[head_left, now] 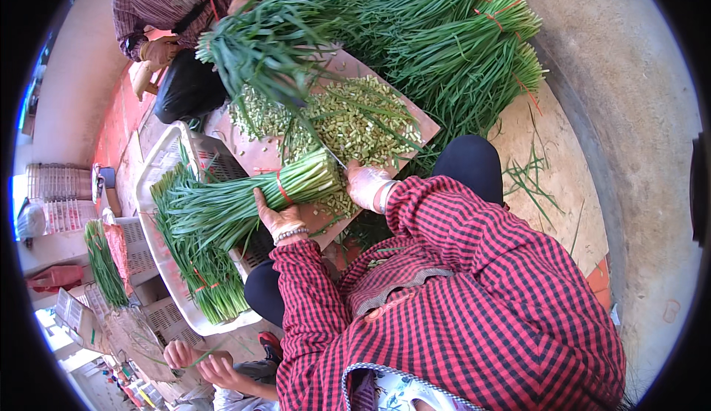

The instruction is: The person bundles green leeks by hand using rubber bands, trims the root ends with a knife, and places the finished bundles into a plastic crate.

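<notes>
1. Green chive bundle, tied with a red band, lies across the near edge of the cutting board, cut ends on the board.
2. Left hand: fingers curled shut around the bundle just behind the band.
3. Right hand: closed on a knife at the cut ends; grip partly hidden.
4. Chopped pieces heaped mid-board.
5. Handling, judged: light, limp, bruises easily; best gripped near the band, where stalks stay packed.
6. White crate of bundles left of board.
</notes>
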A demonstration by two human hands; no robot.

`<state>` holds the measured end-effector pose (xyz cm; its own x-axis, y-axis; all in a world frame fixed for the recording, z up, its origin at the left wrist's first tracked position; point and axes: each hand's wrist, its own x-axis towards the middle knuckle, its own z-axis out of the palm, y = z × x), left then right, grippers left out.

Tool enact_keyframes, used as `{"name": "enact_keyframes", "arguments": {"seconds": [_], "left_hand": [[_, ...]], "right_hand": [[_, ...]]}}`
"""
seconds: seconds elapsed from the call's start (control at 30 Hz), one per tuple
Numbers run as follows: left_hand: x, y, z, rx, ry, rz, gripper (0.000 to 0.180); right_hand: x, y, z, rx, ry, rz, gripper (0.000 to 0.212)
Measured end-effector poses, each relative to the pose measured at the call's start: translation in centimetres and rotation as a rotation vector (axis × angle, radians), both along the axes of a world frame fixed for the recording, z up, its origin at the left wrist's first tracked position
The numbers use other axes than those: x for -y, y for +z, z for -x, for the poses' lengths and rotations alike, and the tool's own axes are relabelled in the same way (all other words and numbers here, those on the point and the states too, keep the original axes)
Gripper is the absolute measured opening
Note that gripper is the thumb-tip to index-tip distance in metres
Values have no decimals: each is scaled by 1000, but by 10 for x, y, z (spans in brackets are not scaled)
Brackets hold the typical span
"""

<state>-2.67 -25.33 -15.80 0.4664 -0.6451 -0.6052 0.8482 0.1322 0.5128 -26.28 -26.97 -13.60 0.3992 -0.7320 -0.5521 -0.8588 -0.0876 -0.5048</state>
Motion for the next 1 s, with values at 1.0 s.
{"name": "enact_keyframes", "arguments": {"seconds": [1.0], "left_hand": [[-100, 129, 19, 77, -334, 344, 45]], "right_hand": [[-75, 113, -57, 975, -99, -531, 79]]}}
